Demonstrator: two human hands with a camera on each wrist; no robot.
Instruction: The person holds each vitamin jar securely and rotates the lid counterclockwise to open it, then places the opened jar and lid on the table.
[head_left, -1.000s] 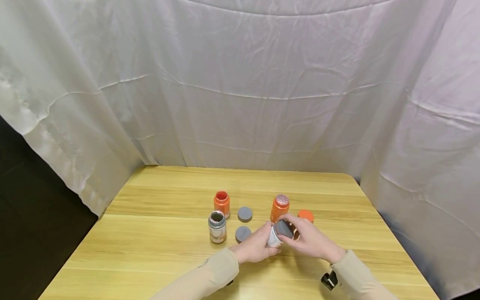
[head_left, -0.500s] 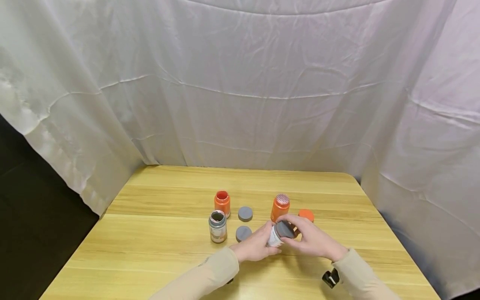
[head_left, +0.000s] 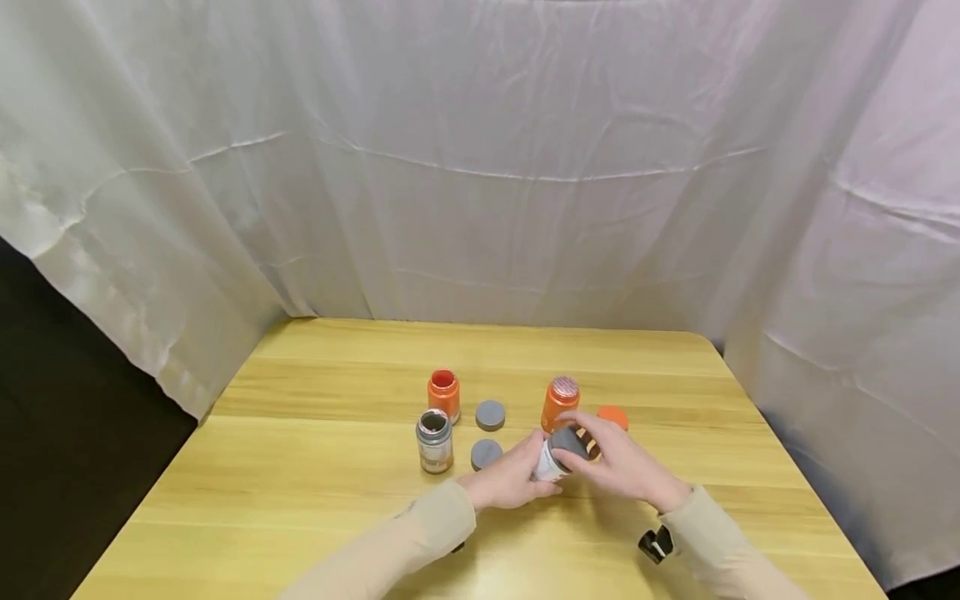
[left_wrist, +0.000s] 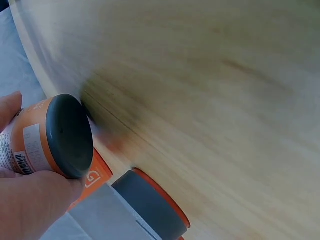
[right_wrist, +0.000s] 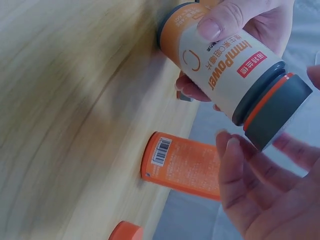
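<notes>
My left hand (head_left: 510, 477) grips a white-and-orange supplement bottle (right_wrist: 225, 67) by its body, thumb across the label. The bottle is tilted, its grey cap (right_wrist: 280, 111) towards my right hand (head_left: 622, 462). Right thumb and fingers curl around that cap in the head view. A thin orange ring shows between cap and bottle neck in the right wrist view. In the left wrist view the bottle's dark base (left_wrist: 70, 135) faces the camera. Just beyond my hands stands an orange bottle (head_left: 559, 408) with a foil seal across its mouth.
Left of my hands stand an uncapped orange bottle (head_left: 443, 398) and an uncapped grey bottle (head_left: 435, 446). Two grey caps lie beside them, a far cap (head_left: 491, 414) and a near cap (head_left: 487, 455). An orange cap (head_left: 613, 416) lies at right. Grey curtains (head_left: 487, 208) surround the wooden table (head_left: 322, 492).
The head view has tilted down slightly, so everything sits a little higher in it. Both hands stay at the bottle and its cap, with only a slight shift of the right fingers.
</notes>
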